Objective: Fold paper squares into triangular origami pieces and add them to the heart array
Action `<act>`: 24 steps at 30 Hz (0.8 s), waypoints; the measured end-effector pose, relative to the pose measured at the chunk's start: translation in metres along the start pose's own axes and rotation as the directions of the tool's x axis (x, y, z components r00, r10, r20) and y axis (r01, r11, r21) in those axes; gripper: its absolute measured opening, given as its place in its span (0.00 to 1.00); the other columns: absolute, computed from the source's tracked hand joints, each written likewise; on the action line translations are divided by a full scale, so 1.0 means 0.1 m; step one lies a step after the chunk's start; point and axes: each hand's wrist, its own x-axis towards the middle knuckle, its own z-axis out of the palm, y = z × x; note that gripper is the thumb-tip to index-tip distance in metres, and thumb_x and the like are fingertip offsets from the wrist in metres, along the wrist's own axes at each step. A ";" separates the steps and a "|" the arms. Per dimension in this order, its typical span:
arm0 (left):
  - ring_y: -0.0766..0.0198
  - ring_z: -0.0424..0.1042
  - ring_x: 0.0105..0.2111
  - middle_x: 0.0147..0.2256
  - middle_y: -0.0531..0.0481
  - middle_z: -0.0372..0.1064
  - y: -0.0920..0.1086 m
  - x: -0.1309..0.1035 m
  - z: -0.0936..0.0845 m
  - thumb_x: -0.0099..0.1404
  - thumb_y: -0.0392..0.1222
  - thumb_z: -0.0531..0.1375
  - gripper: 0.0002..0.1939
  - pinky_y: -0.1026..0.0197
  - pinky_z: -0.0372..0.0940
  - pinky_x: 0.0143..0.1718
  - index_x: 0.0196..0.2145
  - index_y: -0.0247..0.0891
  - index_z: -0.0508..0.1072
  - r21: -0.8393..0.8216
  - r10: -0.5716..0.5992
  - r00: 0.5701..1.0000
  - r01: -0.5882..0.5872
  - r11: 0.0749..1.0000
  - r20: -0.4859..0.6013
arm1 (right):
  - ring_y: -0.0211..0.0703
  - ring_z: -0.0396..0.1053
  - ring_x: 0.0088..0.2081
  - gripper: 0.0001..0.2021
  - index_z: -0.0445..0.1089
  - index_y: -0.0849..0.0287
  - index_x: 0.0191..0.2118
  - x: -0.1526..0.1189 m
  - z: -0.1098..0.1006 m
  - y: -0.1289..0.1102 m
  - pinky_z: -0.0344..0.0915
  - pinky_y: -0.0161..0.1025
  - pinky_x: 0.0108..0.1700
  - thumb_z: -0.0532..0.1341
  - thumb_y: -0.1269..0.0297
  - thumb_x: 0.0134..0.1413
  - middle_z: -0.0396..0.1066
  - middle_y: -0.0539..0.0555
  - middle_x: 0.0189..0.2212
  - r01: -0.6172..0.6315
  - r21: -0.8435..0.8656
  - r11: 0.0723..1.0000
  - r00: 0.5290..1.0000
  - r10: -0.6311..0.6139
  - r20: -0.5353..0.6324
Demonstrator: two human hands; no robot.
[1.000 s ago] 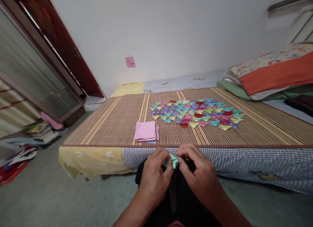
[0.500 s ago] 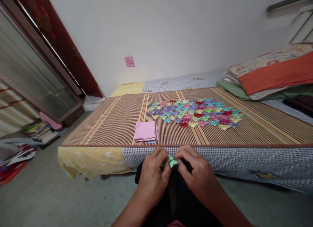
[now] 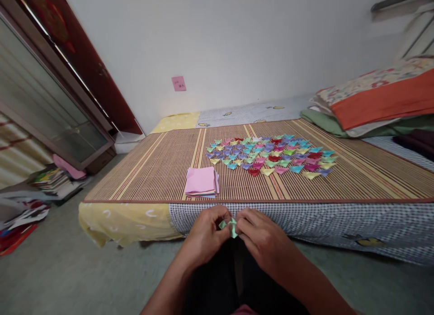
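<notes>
Between my two hands, just in front of the bed's edge and above my lap, is a small folded piece of light green paper (image 3: 233, 228). My left hand (image 3: 208, 233) pinches it from the left with thumb and fingers. From the right, my right hand (image 3: 261, 233) grips its other side, covering part of it. On the mat beyond lie many small folded paper pieces (image 3: 267, 171) in several colours, set out in rows. A stack of square paper sheets (image 3: 200, 181), pink on top, sits near the mat's front edge.
The striped bamboo mat (image 3: 152, 170) covers the bed. Folded bedding (image 3: 379, 102) is piled at the right. A pink note (image 3: 178, 83) sticks to the wall. Books (image 3: 52, 181) and bags stand on the floor at left, by a glass-fronted cabinet (image 3: 57, 89).
The green paper has turned and shifted slightly left, with a pointed flap now showing on its left. My right hand has moved in closer to my left.
</notes>
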 end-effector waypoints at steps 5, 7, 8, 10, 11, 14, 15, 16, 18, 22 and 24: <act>0.66 0.58 0.29 0.26 0.57 0.60 0.03 0.00 -0.07 0.58 0.29 0.57 0.07 0.63 0.51 0.31 0.26 0.39 0.65 0.022 0.001 0.997 -0.003 1.000 0.073 | 0.48 0.66 0.39 0.10 0.66 0.59 0.35 0.00 0.04 0.03 0.66 0.44 0.41 0.57 0.82 0.62 0.68 0.56 0.37 0.037 -0.050 0.998 0.999 -0.036 0.027; 0.66 0.58 0.29 0.26 0.58 0.60 0.04 0.00 -0.09 0.57 0.28 0.58 0.08 0.64 0.52 0.31 0.26 0.39 0.64 0.042 0.013 0.996 -0.017 0.999 0.086 | 0.48 0.66 0.37 0.09 0.66 0.59 0.35 -0.01 0.05 0.05 0.65 0.44 0.40 0.58 0.81 0.62 0.68 0.55 0.35 0.060 -0.076 0.995 0.998 -0.059 0.019; 0.66 0.58 0.30 0.26 0.57 0.60 0.05 0.00 -0.09 0.57 0.28 0.58 0.08 0.64 0.52 0.31 0.26 0.39 0.64 0.046 0.017 0.996 -0.021 0.999 0.091 | 0.48 0.65 0.36 0.09 0.65 0.59 0.34 -0.02 0.06 0.06 0.64 0.44 0.39 0.57 0.80 0.62 0.68 0.55 0.34 0.068 -0.081 0.994 0.998 -0.068 0.006; 0.65 0.59 0.30 0.27 0.57 0.62 0.06 -0.01 -0.10 0.58 0.28 0.58 0.08 0.64 0.53 0.32 0.26 0.39 0.65 0.053 0.026 0.995 -0.031 0.998 0.098 | 0.48 0.64 0.35 0.11 0.64 0.58 0.32 -0.03 0.06 0.06 0.62 0.43 0.37 0.55 0.80 0.64 0.67 0.54 0.32 0.067 -0.060 0.996 0.997 -0.069 -0.023; 0.65 0.60 0.30 0.27 0.57 0.62 0.07 -0.01 -0.11 0.58 0.28 0.58 0.08 0.63 0.54 0.32 0.27 0.39 0.65 0.063 0.035 0.994 -0.042 0.997 0.099 | 0.47 0.64 0.34 0.12 0.63 0.58 0.32 -0.04 0.06 0.07 0.61 0.42 0.36 0.54 0.80 0.64 0.66 0.54 0.31 0.061 -0.042 0.997 0.997 -0.063 -0.037; 0.64 0.63 0.32 0.29 0.55 0.65 0.10 -0.04 -0.09 0.59 0.27 0.57 0.09 0.63 0.55 0.35 0.28 0.39 0.65 0.130 0.081 0.993 -0.092 0.987 0.091 | 0.47 0.64 0.34 0.12 0.62 0.58 0.32 -0.05 0.05 0.07 0.60 0.42 0.36 0.54 0.80 0.64 0.66 0.53 0.31 0.026 -0.011 1.000 0.997 -0.027 -0.067; 0.64 0.64 0.33 0.30 0.55 0.65 0.10 -0.05 -0.07 0.60 0.27 0.57 0.09 0.63 0.56 0.35 0.28 0.39 0.65 0.160 0.098 0.991 -0.112 0.981 0.095 | 0.47 0.64 0.34 0.11 0.62 0.58 0.33 -0.06 0.05 0.07 0.60 0.41 0.36 0.54 0.80 0.64 0.66 0.53 0.31 0.010 -0.006 1.000 0.997 -0.011 -0.071; 0.64 0.65 0.33 0.31 0.54 0.65 0.11 -0.06 -0.06 0.60 0.27 0.57 0.09 0.62 0.56 0.36 0.28 0.39 0.65 0.189 0.113 0.988 -0.131 0.973 0.104 | 0.46 0.64 0.34 0.11 0.62 0.57 0.33 -0.06 0.05 0.07 0.60 0.41 0.36 0.55 0.80 0.63 0.66 0.53 0.31 -0.006 0.001 1.000 0.997 0.006 -0.072; 0.63 0.66 0.34 0.33 0.53 0.66 0.11 -0.07 -0.03 0.62 0.27 0.56 0.09 0.62 0.56 0.36 0.29 0.39 0.65 0.237 0.134 0.983 -0.162 0.958 0.128 | 0.46 0.65 0.34 0.11 0.61 0.57 0.32 -0.07 0.05 0.07 0.60 0.40 0.35 0.55 0.80 0.63 0.66 0.52 0.31 -0.032 0.014 0.999 0.997 0.033 -0.066; 0.63 0.68 0.37 0.36 0.51 0.69 0.11 -0.08 -0.01 0.66 0.29 0.56 0.08 0.62 0.59 0.38 0.31 0.39 0.67 0.237 0.140 0.985 -0.159 0.958 0.096 | 0.47 0.65 0.34 0.12 0.62 0.58 0.32 -0.07 0.05 0.07 0.60 0.41 0.36 0.55 0.80 0.64 0.66 0.53 0.31 0.003 -0.016 1.000 0.997 -0.004 -0.075; 0.62 0.68 0.37 0.36 0.51 0.71 0.11 -0.09 -0.03 0.67 0.31 0.58 0.06 0.61 0.60 0.39 0.33 0.39 0.69 0.185 0.112 0.992 -0.120 0.975 0.051 | 0.47 0.65 0.35 0.12 0.64 0.58 0.32 -0.07 0.05 0.06 0.61 0.41 0.37 0.54 0.80 0.65 0.66 0.54 0.31 0.019 -0.027 0.999 0.997 -0.021 -0.073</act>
